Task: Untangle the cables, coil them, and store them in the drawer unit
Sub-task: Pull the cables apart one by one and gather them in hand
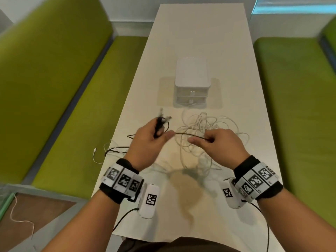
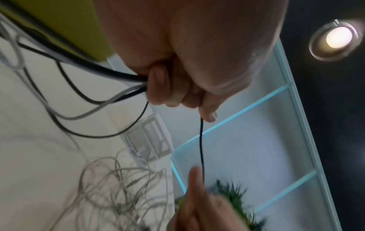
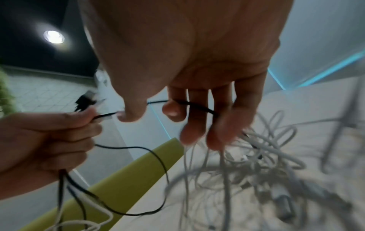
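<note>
A tangle of white cables (image 1: 201, 135) lies on the white table (image 1: 209, 42) in front of the white drawer unit (image 1: 191, 82), whose drawers look closed. My left hand (image 1: 154, 137) is raised above the table and grips a bundle of black and white cables (image 2: 110, 73); their plug ends (image 1: 163, 119) stick up from the fist. A single black cable (image 1: 189, 134) stretches from that hand to my right hand (image 1: 209, 140). The right hand (image 3: 177, 109) holds this black cable (image 3: 197, 106) with curled fingers, just above the white tangle (image 3: 256, 156).
Loose black and white cable ends (image 1: 109, 151) hang over the table's left edge. Green benches (image 1: 81, 106) run along both sides of the table, the right one (image 1: 300, 106) close to its edge. The far half of the table lies behind the drawer unit.
</note>
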Demonstrator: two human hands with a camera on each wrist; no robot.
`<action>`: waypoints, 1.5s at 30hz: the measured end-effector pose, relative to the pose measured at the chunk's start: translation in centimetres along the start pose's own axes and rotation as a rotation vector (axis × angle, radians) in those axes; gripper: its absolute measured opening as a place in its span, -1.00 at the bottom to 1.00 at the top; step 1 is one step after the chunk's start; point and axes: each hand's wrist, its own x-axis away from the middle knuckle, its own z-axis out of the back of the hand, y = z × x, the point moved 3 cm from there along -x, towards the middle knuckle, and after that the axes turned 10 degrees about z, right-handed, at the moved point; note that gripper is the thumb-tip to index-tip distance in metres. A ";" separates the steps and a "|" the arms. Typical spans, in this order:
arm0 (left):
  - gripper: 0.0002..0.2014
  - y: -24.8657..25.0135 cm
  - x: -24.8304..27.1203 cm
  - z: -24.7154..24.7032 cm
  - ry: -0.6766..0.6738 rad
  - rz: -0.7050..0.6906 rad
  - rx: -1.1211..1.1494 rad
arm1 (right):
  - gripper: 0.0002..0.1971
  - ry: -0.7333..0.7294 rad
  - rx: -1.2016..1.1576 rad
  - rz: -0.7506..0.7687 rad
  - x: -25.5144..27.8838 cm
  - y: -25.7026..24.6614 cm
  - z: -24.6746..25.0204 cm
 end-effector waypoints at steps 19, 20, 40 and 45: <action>-0.70 -1.5 -1.6 0.1 -0.091 0.103 0.184 | -0.45 0.016 0.184 0.152 -0.7 -0.4 -1.9; -0.68 -1.6 -2.0 1.1 -0.075 0.142 0.298 | -0.52 0.002 0.159 0.170 -0.7 0.0 -1.8; -0.94 -4.8 -4.3 10.8 0.288 0.374 -0.505 | -0.83 0.133 -0.365 -0.595 1.0 11.8 2.3; -0.85 -4.8 -4.0 3.8 0.002 0.447 0.375 | -0.74 0.541 -1.068 -0.546 0.8 9.9 3.8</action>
